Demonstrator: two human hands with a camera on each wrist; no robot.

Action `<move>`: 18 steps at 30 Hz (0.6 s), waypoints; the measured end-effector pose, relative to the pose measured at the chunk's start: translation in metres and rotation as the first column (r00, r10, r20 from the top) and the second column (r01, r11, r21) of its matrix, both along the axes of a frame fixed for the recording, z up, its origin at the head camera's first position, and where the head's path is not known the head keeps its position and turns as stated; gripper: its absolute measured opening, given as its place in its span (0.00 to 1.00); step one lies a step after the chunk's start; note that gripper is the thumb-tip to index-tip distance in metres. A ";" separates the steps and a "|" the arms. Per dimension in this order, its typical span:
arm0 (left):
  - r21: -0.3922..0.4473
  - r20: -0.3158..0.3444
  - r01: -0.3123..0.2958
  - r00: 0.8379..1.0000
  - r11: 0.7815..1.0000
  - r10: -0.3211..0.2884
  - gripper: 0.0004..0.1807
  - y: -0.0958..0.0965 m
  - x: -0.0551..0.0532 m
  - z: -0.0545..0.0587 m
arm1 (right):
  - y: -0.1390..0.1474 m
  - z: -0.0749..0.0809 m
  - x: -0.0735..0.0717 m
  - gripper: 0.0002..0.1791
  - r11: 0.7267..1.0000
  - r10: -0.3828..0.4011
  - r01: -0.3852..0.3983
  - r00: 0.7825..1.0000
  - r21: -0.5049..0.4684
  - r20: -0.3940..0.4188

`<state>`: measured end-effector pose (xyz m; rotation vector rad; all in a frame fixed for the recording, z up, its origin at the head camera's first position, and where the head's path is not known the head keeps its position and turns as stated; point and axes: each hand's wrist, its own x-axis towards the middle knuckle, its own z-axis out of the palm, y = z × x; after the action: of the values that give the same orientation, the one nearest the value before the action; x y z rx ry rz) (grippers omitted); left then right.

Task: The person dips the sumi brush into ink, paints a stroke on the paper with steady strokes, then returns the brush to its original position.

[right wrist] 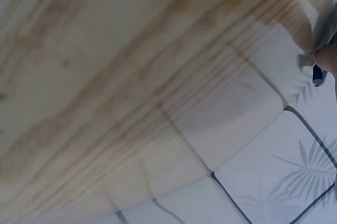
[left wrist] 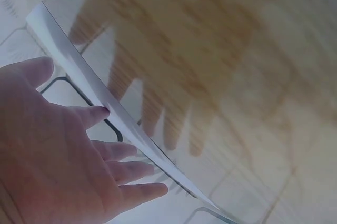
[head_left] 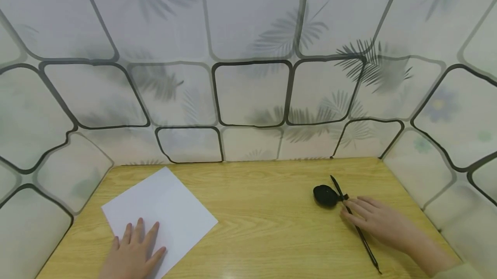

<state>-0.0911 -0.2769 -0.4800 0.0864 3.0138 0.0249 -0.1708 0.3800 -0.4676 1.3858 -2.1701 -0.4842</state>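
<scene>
A white sheet of paper (head_left: pixel 167 210) lies at an angle on the left of the table. On its near-left part, in the head view, rests my left hand (head_left: pixel 130 251), palm down with the fingers spread. The left wrist view shows that hand (left wrist: pixel 58 145) from the palm side, fingers straight, beside the paper's edge (left wrist: pixel 87 77). To the right, a slim black brush (head_left: pixel 362 240) with a pointed tip leans across the short tab of a small round black dish (head_left: pixel 324 196). My right hand (head_left: pixel 382 223) lies over the brush's middle, its nearly straight fingertips touching the shaft.
The wood-grain table (head_left: pixel 248 227) is glossy and mirrors my hands in the wrist views. A pale cloth wall (head_left: pixel 252 93) with dark outlines and leaf prints rises behind it and on both sides. Bare tabletop lies between paper and dish.
</scene>
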 end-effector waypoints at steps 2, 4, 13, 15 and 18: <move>0.004 0.002 0.007 1.000 1.000 -0.007 0.45 0.000 0.000 0.000 | 0.000 -0.002 -0.001 0.30 1.000 0.015 -0.015 1.000 -0.003 -0.010; 0.003 0.000 0.016 1.000 1.000 -0.016 0.46 0.000 0.001 -0.001 | -0.001 -0.004 -0.002 0.34 1.000 0.025 -0.025 1.000 -0.003 -0.010; -0.002 0.031 0.024 0.999 1.000 -0.024 0.48 0.001 -0.001 -0.001 | -0.004 -0.005 -0.003 0.44 0.998 0.057 -0.057 0.998 0.024 -0.025; -0.002 0.034 0.025 0.999 1.000 -0.024 0.48 0.001 -0.001 -0.001 | -0.006 -0.004 -0.003 0.44 0.997 0.075 -0.074 0.997 0.033 -0.036; -0.002 0.028 0.031 0.999 1.000 -0.031 0.48 0.001 -0.001 -0.002 | -0.007 -0.005 -0.004 0.44 0.995 0.096 -0.093 0.993 0.044 -0.062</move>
<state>-0.0916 -0.2758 -0.4816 0.1309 2.9837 0.0189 -0.1749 0.3726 -0.4722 1.4678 -2.0442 -0.5330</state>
